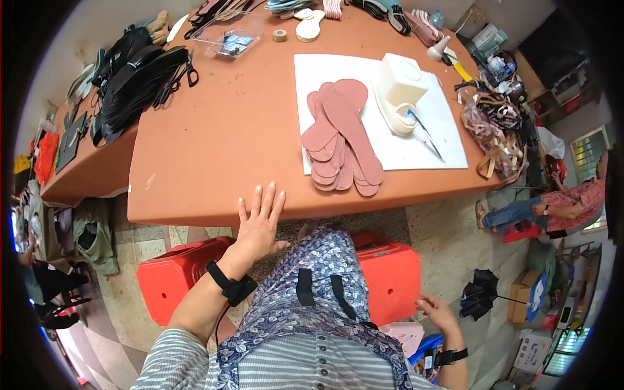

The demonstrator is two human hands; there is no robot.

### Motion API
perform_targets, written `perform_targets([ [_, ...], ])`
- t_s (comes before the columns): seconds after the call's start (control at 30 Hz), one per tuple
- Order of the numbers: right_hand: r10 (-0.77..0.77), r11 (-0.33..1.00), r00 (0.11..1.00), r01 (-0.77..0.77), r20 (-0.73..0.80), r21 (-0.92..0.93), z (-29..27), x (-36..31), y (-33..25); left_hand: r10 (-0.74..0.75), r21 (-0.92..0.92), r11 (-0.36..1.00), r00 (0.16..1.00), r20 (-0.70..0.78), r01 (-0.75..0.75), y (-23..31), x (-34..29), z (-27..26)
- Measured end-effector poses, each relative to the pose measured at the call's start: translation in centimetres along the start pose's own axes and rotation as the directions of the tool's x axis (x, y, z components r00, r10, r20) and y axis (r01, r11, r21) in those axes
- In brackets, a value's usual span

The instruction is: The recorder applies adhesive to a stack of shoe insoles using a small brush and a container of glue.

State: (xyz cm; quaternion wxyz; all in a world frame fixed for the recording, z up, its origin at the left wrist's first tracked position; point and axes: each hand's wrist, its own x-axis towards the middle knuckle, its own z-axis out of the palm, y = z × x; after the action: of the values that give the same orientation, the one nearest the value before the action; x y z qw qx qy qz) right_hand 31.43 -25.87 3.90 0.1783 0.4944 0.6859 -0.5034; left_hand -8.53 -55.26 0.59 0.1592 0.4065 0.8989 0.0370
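Pink insoles point(351, 130) lie piled — right of the left grip point(258, 229).

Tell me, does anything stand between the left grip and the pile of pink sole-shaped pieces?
Nothing visible does. From the left grip, at the near edge of the brown table, only bare tabletop and the white sheet's flat margin lead to the pink pieces.

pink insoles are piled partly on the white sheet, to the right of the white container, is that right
Not quite: the head view shows the pink insoles to the left of the white container, not to its right. They are piled partly on the white sheet, as you say.
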Motion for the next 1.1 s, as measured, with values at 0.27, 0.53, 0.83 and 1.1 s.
perform_targets([
  [0.27, -0.258, 0.941, 0.966, 0.243, -0.033, -0.236, -8.0, -0.4, -16.8, 0.021, -0.092, 0.995, 1.000, -0.014, -0.022, -0.2, 0.0, -0.6],
  [0.53, -0.283, 0.873, 0.957, 0.284, 0.061, -0.397, -13.0, 10.3, -23.3, -0.095, -0.200, 0.977, 0.993, -0.064, 0.081, 0.8, 0.3, -0.6],
  [0.83, -0.748, 0.535, 0.663, 0.633, 0.034, -0.560, -15.1, 23.3, -28.7, -0.413, -0.393, 0.855, 0.903, -0.120, 0.339, 3.5, 1.3, -1.2],
  [1.1, -0.912, 0.179, 0.374, 0.731, 0.167, -0.659, -14.2, 27.9, -28.2, -0.685, -0.621, 0.662, 0.675, -0.275, 0.419, 6.6, 4.7, -0.2],
])
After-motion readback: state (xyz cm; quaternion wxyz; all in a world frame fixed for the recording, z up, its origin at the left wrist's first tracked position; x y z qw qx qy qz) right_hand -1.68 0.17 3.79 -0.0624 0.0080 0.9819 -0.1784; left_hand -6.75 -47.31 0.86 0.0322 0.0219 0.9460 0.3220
